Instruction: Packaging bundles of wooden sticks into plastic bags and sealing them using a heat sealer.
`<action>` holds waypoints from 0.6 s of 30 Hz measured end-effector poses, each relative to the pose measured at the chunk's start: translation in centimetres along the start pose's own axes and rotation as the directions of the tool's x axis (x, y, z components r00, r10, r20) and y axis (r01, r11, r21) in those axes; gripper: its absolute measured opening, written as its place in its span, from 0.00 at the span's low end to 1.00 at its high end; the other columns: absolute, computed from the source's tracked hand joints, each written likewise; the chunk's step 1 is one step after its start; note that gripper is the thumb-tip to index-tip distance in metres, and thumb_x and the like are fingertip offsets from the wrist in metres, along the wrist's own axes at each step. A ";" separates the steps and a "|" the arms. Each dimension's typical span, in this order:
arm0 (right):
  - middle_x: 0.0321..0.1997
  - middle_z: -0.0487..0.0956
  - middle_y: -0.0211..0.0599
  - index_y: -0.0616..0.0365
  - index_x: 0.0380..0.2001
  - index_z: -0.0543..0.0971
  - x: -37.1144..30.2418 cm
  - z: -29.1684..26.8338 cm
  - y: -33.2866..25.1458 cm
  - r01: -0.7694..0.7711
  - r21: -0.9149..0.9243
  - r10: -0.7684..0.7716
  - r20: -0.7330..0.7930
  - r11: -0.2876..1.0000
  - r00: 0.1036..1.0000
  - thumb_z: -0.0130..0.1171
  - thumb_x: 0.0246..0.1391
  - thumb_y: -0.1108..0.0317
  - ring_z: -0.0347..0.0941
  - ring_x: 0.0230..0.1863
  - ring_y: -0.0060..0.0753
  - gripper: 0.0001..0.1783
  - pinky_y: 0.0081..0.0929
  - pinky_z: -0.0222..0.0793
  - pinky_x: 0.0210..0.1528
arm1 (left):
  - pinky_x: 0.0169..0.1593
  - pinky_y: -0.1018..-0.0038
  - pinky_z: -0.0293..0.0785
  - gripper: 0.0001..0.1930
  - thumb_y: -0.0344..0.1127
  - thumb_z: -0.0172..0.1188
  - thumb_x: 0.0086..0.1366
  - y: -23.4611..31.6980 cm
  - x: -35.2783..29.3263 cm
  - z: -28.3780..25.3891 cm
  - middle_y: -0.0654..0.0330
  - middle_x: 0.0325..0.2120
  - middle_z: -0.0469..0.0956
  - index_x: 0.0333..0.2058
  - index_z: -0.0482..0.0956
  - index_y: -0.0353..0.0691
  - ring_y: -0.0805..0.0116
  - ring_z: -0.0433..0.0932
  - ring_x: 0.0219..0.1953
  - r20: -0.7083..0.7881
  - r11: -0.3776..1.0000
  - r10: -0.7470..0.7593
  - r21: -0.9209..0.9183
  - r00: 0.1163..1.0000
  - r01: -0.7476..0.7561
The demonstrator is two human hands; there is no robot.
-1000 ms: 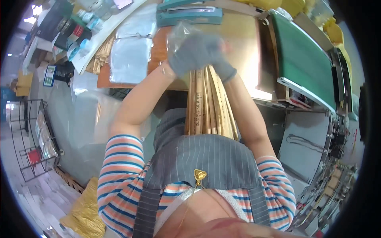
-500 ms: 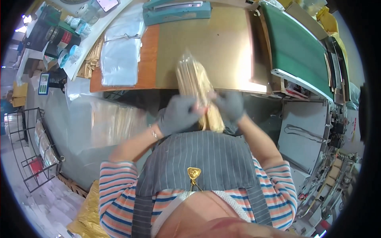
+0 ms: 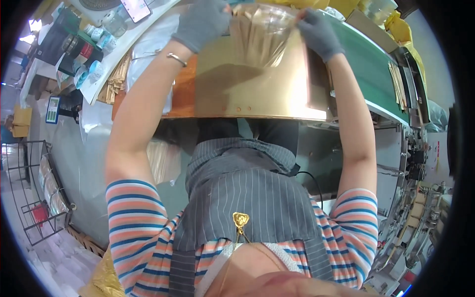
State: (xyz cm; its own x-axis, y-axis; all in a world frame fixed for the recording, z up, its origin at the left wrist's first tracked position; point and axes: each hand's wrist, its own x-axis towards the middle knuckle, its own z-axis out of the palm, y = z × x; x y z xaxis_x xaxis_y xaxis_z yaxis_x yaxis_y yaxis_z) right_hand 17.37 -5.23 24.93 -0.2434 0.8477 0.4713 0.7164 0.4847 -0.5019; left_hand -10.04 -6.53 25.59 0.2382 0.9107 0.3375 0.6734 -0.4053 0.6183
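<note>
A clear plastic bag of flat tan sticks point(image 3: 261, 37) hangs stretched between my hands over the far part of the table. My left hand point(image 3: 202, 24), in a grey glove with bare fingertips, pinches its upper left corner. At the upper right corner my right hand point(image 3: 319, 34), gloved the same way, has its fingers closed on the plastic. The sticks fan out inside, with their lower ends above the gold-coloured board point(image 3: 222, 84). The teal bar-shaped device seen at the far edge earlier is mostly hidden behind the bag and my left hand.
A stack of clear plastic sleeves point(image 3: 141, 62) lies at the table's left, beside loose wooden sticks point(image 3: 117, 81). A phone point(image 3: 134, 9) and jars stand on the white shelf. A green board point(image 3: 371, 72) is at the right. Another bagged bundle point(image 3: 164, 161) sits low at the left.
Both hands have moved from near my apron out to the table's far edge, carrying the bag. They have spread apart, and the bag is now stretched wide between them.
</note>
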 end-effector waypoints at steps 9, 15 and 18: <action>0.27 0.76 0.35 0.60 0.34 0.74 -1.0 -0.1 -5.5 0.512 -0.123 -0.516 -0.006 0.850 0.856 0.59 0.54 0.56 0.71 0.27 0.28 0.17 0.26 0.65 0.28 | 0.31 0.83 0.72 0.12 0.34 0.55 0.62 6.7 -1.6 -5.2 0.68 0.23 0.74 0.40 0.79 0.33 0.80 0.75 0.27 0.300 0.926 -0.020 -0.353 0.954 0.131; 0.15 0.71 0.43 0.59 0.19 0.71 1.4 5.9 -4.2 -0.039 0.404 0.023 0.046 0.914 0.999 0.52 0.59 0.57 0.67 0.17 0.48 0.19 0.34 0.62 0.21 | 0.41 0.73 0.73 0.26 0.39 0.68 0.50 -1.8 -1.0 0.4 0.60 0.30 0.80 0.45 0.75 0.30 0.70 0.79 0.34 0.016 0.751 0.094 -0.657 0.995 -0.060; 0.20 0.77 0.40 0.51 0.26 0.74 4.6 12.1 1.4 0.283 -0.327 -0.276 0.069 0.902 0.959 0.50 0.58 0.52 0.73 0.22 0.49 0.16 0.40 0.67 0.25 | 0.41 0.73 0.72 0.26 0.40 0.71 0.47 -8.6 -2.4 8.3 0.60 0.31 0.80 0.44 0.77 0.32 0.70 0.77 0.34 0.244 0.656 -0.194 -0.688 0.950 0.310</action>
State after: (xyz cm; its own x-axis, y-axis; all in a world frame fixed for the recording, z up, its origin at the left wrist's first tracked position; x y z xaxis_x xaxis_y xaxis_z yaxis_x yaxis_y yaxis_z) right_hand 9.36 1.97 17.58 -0.4762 0.6934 0.5408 0.7905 0.6069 -0.0820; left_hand -10.60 -4.51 13.55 0.2668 0.9634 0.0278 0.0338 -0.0382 0.9987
